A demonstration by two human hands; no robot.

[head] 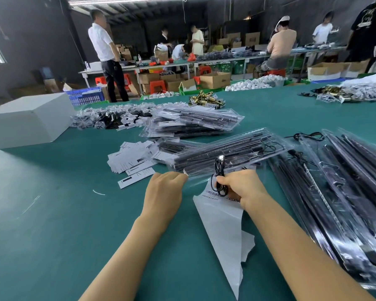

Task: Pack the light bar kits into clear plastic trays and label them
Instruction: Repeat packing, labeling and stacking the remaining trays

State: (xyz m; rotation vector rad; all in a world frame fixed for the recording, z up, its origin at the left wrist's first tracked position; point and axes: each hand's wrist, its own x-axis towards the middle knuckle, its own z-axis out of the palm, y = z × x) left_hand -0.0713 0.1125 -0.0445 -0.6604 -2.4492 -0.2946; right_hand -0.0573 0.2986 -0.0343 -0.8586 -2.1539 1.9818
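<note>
Left hand (163, 187) curled, knuckles up, pinching the near left corner of a clear plastic tray (226, 152) lying on the green table (52, 213). Right hand (240, 185) closed round a coiled black cable (219, 177), fingers wrapped tight, plug end sticking up over the tray's near edge. Hands near each other but apart, both at that near edge. Under the right hand, a white label sheet (224, 224) with barcodes along its far end, partly covered by the wrist, near end curling up.

Inside the held tray: long black light bars side by side and a loop of thin wire at the right end; finer parts blurred by glare. Just beyond to the left, a second filled tray, mostly hidden under the first. Further off, a stack of filled trays (193, 122). On the right, a larger heap of trays (345, 203) with black bars, cut off by the frame edge.

Left of the trays, loose white cards (130, 161), print too small to read. Far left, a white box (28, 120), contents unseen. Beyond, a pile of small clear bags (111, 118), contents hard to make out.
</note>
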